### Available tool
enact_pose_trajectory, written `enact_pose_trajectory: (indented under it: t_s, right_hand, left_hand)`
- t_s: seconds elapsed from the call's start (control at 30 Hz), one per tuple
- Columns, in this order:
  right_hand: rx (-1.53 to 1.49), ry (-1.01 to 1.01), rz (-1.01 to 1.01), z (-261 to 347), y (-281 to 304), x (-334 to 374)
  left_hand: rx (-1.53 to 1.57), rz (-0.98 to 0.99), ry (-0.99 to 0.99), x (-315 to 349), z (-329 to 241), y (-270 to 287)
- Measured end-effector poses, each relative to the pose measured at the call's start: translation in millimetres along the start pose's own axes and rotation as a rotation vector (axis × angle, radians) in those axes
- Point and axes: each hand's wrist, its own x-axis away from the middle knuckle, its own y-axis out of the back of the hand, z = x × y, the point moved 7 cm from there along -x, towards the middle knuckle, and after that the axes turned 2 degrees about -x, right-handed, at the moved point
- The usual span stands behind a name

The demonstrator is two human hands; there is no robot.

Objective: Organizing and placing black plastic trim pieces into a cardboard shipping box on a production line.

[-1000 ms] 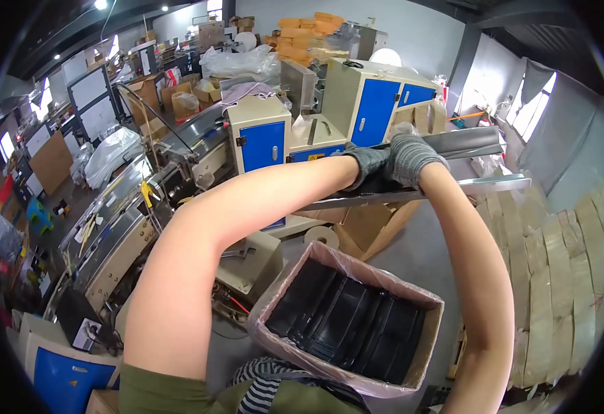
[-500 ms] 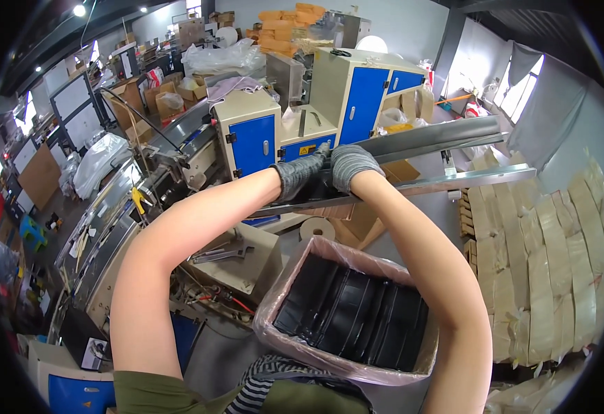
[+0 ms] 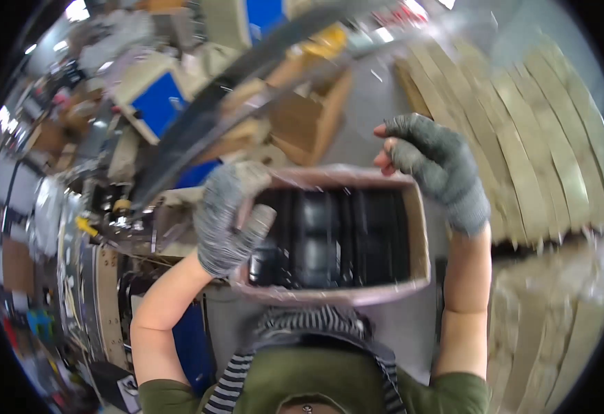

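Note:
A carton lined with pinkish plastic sits in front of my body, filled with rows of glossy black packs. My left hand, in a grey knit glove, is at the carton's left rim with thumb and fingers apart. Whether it touches the rim I cannot tell. My right hand, gloved likewise with bare fingertips, hovers beyond the carton's far right corner. Its fingers are loosely bent and apart, with nothing between them. Motion smears much of the picture.
Beyond the carton, a long dark metal chute slants across. An open brown carton lies under it. Machinery with a blue door stands at the far left. Stacked tan bundles line the right side.
Both hands have left the metal chute and come back toward me, spreading to either side of the lined carton. The view has tipped down and turned, so the carton appears higher.

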Motion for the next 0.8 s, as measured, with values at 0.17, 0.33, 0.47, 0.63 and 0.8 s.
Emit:
enact_pose_trajectory:
  t_s: [0.17, 0.33, 0.47, 0.63, 0.8]
  right_hand:
    - [1.013, -0.898, 0.261, -251.7, 51.1, 146.7]
    - [0.873, -0.93, 0.606, -360.7, -9.1, 302.6]
    - [0.81, -0.897, 0.488, -353.9, -18.5, 306.5]
    - [0.812, -0.871, 0.606, -371.0, -20.9, 314.2]
    - [0.8, -0.82, 0.72, -370.3, -24.7, 313.7]
  left_hand:
    - [0.147, 0.621, 0.207, 68.6, -3.5, -232.9]
    - [0.059, 1.032, 0.189, 140.9, -31.1, -431.2]
    - [-0.09, 1.185, 0.168, 172.4, -45.9, -490.3]
    - [-0.11, 1.22, 0.157, 177.1, -48.9, -510.8]
    - [-0.086, 1.27, 0.124, 173.8, -50.3, -513.3]
